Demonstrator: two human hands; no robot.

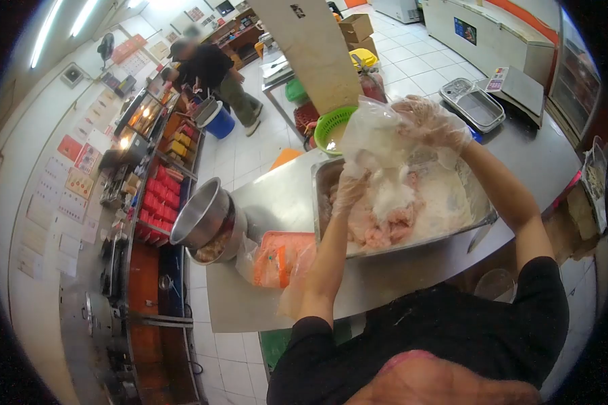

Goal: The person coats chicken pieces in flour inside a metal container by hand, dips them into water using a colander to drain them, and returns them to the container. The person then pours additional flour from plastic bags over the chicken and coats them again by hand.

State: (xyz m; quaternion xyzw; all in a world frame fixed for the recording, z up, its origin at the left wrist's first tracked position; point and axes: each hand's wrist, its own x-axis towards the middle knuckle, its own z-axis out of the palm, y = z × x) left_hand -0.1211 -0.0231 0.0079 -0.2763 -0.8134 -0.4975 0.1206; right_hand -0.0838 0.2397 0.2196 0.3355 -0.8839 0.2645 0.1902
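Note:
A clear plastic bag (371, 131) with white contents is tilted over a deep metal tray (417, 237). My right hand (429, 123), in a clear disposable glove, grips the bag's upper right part. Lower on its left side, my gloved left hand (350, 187) has its fingers closed on the bag near the tray's left wall. Pale pink raw meat pieces (388, 228) lie in the tray under the bag. White powder (446, 196) covers much of the tray's right side, and a white heap sits on the meat. The bag's mouth is hard to make out.
On the steel table stand metal bowls (206, 214), an orange-and-clear packet (277, 260), a foil-coloured tray (473, 104) and a scale (520, 94). A green basket (336, 129) is beyond the tray, near a pillar (311, 50). Another person (209, 74) stands at the far left counter.

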